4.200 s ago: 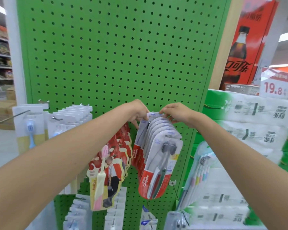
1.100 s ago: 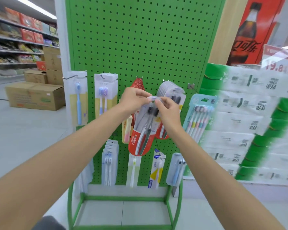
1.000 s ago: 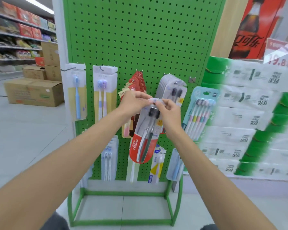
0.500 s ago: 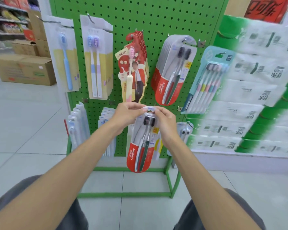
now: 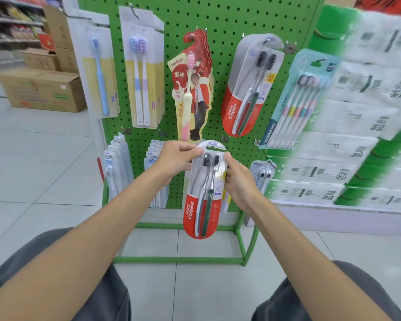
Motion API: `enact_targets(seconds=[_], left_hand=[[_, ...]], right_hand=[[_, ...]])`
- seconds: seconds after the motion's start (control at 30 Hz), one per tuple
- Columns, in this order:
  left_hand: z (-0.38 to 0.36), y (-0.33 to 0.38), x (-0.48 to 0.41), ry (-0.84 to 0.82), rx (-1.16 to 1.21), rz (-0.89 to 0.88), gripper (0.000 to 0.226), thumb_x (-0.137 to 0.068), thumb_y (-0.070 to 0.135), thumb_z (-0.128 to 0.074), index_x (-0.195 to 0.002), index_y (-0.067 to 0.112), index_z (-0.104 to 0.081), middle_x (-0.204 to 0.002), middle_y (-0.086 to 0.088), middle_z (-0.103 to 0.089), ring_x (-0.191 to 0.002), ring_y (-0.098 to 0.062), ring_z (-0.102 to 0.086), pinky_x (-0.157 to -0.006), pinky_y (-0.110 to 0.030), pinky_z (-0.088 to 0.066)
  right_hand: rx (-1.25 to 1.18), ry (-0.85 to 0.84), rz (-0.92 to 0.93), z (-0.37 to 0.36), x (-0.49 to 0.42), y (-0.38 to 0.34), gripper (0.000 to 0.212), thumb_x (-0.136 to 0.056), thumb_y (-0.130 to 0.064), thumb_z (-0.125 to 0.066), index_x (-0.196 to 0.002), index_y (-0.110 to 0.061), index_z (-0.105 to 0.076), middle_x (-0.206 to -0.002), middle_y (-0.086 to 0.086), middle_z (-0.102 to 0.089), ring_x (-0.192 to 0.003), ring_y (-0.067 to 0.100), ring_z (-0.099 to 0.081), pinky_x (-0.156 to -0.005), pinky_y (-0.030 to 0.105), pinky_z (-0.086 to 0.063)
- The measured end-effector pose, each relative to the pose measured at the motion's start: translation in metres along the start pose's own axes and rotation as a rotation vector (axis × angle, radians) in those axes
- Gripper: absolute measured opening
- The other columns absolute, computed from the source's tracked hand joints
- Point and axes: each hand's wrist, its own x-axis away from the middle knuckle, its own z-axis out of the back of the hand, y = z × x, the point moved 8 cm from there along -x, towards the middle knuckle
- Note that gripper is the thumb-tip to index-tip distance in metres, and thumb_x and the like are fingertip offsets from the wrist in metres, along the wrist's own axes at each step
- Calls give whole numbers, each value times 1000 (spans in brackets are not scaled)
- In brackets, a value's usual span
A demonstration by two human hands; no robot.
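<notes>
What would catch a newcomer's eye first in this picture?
The red Colgate toothbrush pack at centre, held near its top by the left hand and the right hand. Behind it, the bright green pegboard rack, with a stack of matching Colgate packs hanging at upper right.

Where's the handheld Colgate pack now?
Head view centre: Colgate pack, top pinched between left hand and right hand, before the pegboard, below the canban packs.

A green pegboard rack is standing on the tiled floor. Toothbrush packs are hanging from its hooks in two rows, and cardboard boxes are sitting on the floor further left.
</notes>
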Motion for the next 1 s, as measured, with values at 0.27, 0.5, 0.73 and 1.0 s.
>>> enact_targets(seconds=[0.27,0.5,0.73,1.0], left_hand=[[9,-7,-2,128,46,5,17,-89,21,-71,-102,11,-75,-106,-4,-73,-102,-21,-69,-87,-41,-59],[-5,-7,3,92,-22,-11,15,-94,22,-65,-103,12,-72,-101,0,-70,-99,-17,-65,-83,-32,-58],[-45,-8,18,-201,-288,14,56,-78,73,-59,-92,20,-52,-96,9,-58,-88,-2,-60,-91,-26,-49],[-44,-8,19,-115,-53,27,62,-90,15,-67,-144,22,-39,-126,0,-50,-102,-18,-64,-79,-36,-61]], right_hand=[[221,-311,-241,-1,27,62,43,-91,-43,-59,-118,-11,-66,-110,10,-73,-104,26,-68,-99,41,-50],[315,-359,-229,16,50,88,28,-87,-7,-71,-114,-9,-69,-108,7,-74,-101,23,-71,-92,36,-55],[752,-305,-18,10,60,75,20,-79,-12,-72,-79,-27,-58,-64,-14,-63,-58,-5,-58,-58,13,-46],[733,-268,10,2,53,84,93,-89,-17,-65,-155,-30,-1,-117,2,-56,-97,12,-55,-82,20,-49]])
